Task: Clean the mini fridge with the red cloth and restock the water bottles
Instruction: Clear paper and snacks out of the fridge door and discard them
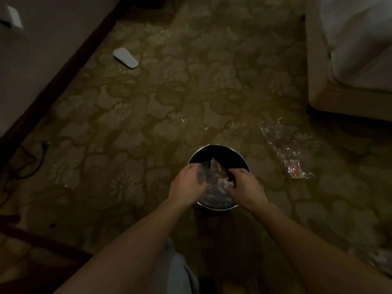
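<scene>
A round dark waste bin [218, 148] stands on the carpet right in front of me, filled with crumpled clear plastic and paper trash [215, 188]. Both my hands reach down into it. My left hand [187, 183] grips a piece of clear plastic [202, 177] at the bin's left side. At the right side, the fingers of my right hand [246, 187] curl into the trash, their tips hidden. No fridge, red cloth or full water bottle shows in this dim view.
Crumpled clear wrapping [284, 149] lies on the patterned carpet right of the bin. A white slipper [125, 57] lies far left near the wall's dark baseboard [63, 66]. A bed [350, 60] fills the upper right. A black cable [31, 162] lies at the left.
</scene>
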`<state>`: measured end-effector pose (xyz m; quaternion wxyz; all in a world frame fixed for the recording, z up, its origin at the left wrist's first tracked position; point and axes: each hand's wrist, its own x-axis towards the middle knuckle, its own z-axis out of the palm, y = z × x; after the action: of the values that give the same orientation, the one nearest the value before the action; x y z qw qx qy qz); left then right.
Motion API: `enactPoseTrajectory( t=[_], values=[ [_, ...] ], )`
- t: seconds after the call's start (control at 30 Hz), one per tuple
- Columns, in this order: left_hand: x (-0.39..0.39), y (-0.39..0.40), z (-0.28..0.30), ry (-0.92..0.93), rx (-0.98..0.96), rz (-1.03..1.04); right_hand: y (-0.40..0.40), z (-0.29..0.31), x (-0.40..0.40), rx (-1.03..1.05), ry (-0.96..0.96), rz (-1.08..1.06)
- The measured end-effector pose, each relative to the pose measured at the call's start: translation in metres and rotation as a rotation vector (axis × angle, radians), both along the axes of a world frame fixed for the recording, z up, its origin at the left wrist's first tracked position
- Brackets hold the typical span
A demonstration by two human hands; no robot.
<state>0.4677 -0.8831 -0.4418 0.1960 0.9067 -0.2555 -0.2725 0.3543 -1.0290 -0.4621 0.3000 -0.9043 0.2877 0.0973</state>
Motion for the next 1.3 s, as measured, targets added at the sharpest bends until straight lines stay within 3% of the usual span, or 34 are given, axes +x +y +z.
enactPoseTrajectory(
  t=[0.2,0.47,1.03,1.3],
  values=[
    [-0.013,0.028,0.037,-0.042,0.01,0.001,0.019,0.03,-0.005,-0.063,-0.063,0.086],
    [-0.047,0.103,0.129,-0.286,0.012,-0.002,0.069,0.126,-0.012,-0.191,-0.132,0.243],
    [-0.136,0.321,0.32,-0.677,0.07,0.184,0.272,0.322,-0.047,-0.374,-0.452,0.589],
    [-0.175,0.438,0.404,-0.86,0.042,0.376,0.379,0.41,-0.039,-0.436,-0.646,0.727]
  ],
)
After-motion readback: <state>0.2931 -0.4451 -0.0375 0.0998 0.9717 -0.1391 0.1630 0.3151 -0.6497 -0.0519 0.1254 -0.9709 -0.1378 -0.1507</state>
